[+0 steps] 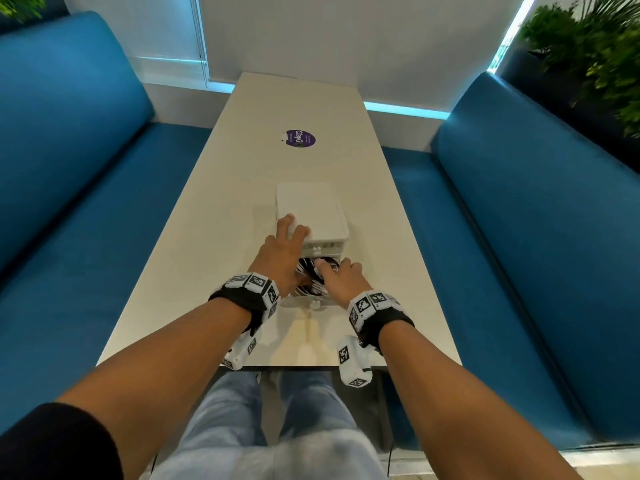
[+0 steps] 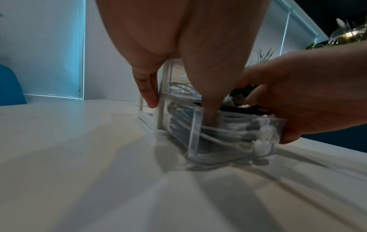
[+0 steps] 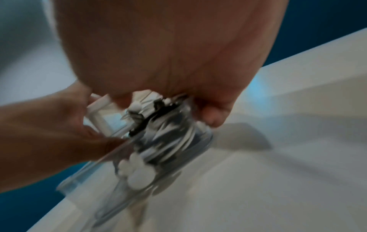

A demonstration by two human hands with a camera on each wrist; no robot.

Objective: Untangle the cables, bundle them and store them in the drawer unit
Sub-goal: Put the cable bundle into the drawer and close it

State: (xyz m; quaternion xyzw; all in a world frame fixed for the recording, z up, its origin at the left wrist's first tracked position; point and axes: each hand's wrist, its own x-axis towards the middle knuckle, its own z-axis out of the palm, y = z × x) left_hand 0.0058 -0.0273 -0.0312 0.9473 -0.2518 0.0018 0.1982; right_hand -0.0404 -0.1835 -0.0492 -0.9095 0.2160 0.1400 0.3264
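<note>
A white drawer unit (image 1: 311,211) stands on the pale table (image 1: 221,216). Its clear bottom drawer (image 2: 228,150) is pulled out towards me and holds bundled black and white cables (image 1: 311,284). My left hand (image 1: 285,252) lies over the unit's near left corner with its fingers spread on the lid. Its thumb (image 2: 208,87) reaches down into the drawer onto the cables (image 2: 220,130). My right hand (image 1: 341,275) grips the drawer's right wall, thumb inside on the cables and fingers outside. The right wrist view is blurred and shows the filled drawer (image 3: 174,138) under my palm.
A purple round sticker (image 1: 300,138) lies farther along the table. Blue padded benches (image 1: 69,168) flank it on both sides, with plants (image 1: 588,46) behind the right one. The table's near edge (image 1: 294,366) is just behind my wrists.
</note>
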